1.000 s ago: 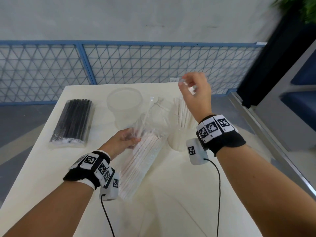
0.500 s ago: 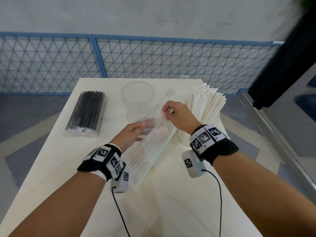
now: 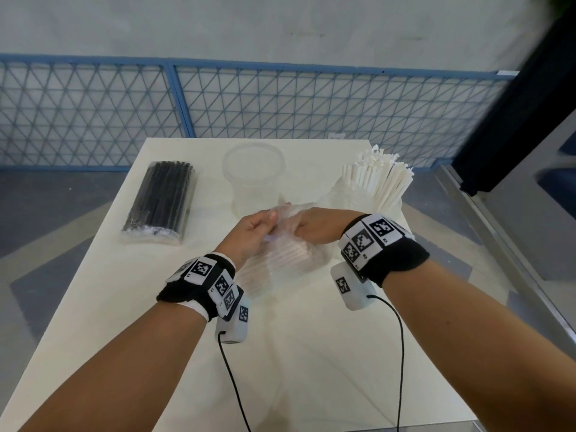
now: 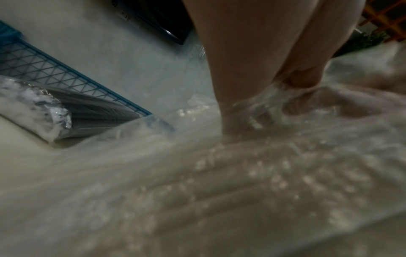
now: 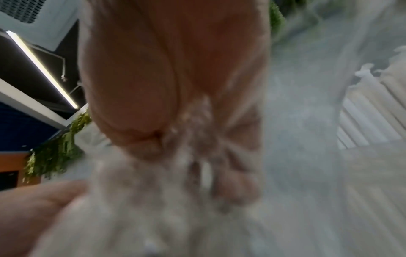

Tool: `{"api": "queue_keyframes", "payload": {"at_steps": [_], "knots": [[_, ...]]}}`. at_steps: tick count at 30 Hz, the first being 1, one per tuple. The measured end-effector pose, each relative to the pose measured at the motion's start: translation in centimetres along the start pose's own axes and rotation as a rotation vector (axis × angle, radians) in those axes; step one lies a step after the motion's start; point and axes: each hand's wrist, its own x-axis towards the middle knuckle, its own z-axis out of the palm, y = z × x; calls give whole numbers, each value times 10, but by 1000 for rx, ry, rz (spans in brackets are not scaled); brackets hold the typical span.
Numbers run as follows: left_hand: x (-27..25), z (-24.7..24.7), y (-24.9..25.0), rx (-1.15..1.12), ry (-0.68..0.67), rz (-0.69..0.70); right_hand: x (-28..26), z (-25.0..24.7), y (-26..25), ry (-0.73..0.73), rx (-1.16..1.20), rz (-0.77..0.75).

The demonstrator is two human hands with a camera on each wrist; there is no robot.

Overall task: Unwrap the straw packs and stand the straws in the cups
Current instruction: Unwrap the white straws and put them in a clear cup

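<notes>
A clear plastic pack of white straws (image 3: pixel 286 260) is held over the table's middle by both hands. My left hand (image 3: pixel 252 229) grips the wrapper's open end from the left, and my right hand (image 3: pixel 314 226) reaches into the wrapper mouth, fingers curled round the straws. The right wrist view shows those fingers (image 5: pixel 237 173) through blurred film. An empty clear cup (image 3: pixel 254 179) stands just beyond the hands. To its right, a cup (image 3: pixel 349 198) holds a fan of white straws (image 3: pixel 377 179). A sealed pack of black straws (image 3: pixel 160 202) (image 4: pixel 87 114) lies at the left.
The cream table (image 3: pixel 109 307) ends close behind the cups, with a blue mesh fence (image 3: pixel 280 104) beyond it. Wrist camera cables (image 3: pixel 400 353) hang over the near half of the table. A dark panel (image 3: pixel 514 120) stands at the far right.
My right hand came down from beside the filled cup to the pack's open end and went into the wrapper. The pack now lies lower and flatter between both hands.
</notes>
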Motion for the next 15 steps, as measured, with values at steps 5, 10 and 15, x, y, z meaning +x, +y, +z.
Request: {"api": "queue_keyframes", "payload": {"at_steps": [5, 10, 15], "knots": [[-3, 1, -3, 26, -18, -32, -7, 5, -12, -73, 116, 32], [-3, 3, -10, 116, -65, -6, -3, 22, -19, -92, -108, 139], [-6, -2, -19, 136, -141, -75, 7, 28, -16, -72, -111, 95]]}}
